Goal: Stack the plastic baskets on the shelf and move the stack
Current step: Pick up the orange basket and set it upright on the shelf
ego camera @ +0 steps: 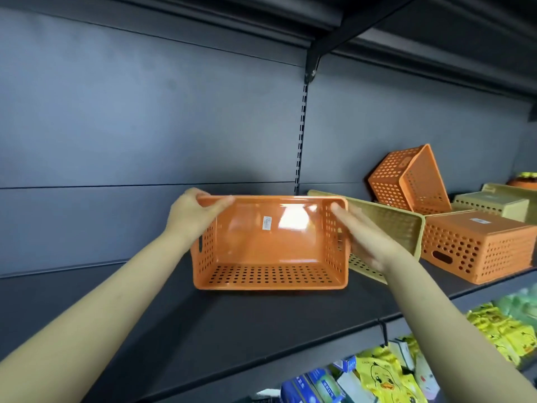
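An orange perforated plastic basket lies on its side on the dark shelf, its opening facing me. My left hand grips its upper left corner. My right hand lies flat against the basket's right wall, fingers stretched out and blurred; whether it grips is unclear. A beige basket lies tipped just behind my right hand. Further right an upside-down orange basket rests on the shelf, another orange basket leans tilted against the back wall, and a beige basket sits upside down behind.
The shelf's left part runs bare to the back panel. A slotted upright and bracket divide the bays, with another shelf overhead. Below the front edge hang yellow and blue packaged goods.
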### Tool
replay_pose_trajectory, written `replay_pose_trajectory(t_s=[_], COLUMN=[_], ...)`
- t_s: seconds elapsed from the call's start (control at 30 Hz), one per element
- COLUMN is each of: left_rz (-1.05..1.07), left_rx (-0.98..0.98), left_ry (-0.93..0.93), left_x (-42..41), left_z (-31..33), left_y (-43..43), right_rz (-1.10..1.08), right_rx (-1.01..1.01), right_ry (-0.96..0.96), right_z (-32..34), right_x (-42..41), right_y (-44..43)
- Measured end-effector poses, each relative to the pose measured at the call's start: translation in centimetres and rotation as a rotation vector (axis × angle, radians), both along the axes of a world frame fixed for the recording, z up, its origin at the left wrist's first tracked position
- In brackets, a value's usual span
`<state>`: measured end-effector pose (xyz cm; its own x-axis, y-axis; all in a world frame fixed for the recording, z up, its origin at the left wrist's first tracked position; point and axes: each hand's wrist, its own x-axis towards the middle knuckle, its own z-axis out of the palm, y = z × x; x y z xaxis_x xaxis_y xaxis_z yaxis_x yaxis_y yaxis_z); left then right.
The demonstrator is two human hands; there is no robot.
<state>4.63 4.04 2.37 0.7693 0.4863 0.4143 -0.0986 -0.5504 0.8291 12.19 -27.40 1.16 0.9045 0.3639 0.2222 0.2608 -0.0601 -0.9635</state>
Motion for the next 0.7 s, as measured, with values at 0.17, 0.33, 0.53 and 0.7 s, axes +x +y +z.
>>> replay_pose_trajectory(t_s=[0.17,0.33,0.53,0.7], left_rz=[-0.067,-0.211,0.035,0.247], left_rx=[-0.055,-0.085,0.18,0.454], left_ry=[0.039,0.148,0.111,0.368], left_x=[-0.2,-0.4,0.6,1.4], left_z=[-0.3,-0.6,-1.9,-0.6], left_y=[-1.0,-2.3,-4.0,-4.8], right_rz=[-0.191,-0.23,-0.107,0.021], right_rx=[-0.141,-0.165,-0.134,-0.086], right_ry=[-0.169,-0.076,0.064,0.123], right_z=[-1.0,-0.1,0.1,-0.7], right_x=[-0.4,1.0,4.8,6.9], right_y=[-0.4,-1.0,-0.7,-2.0])
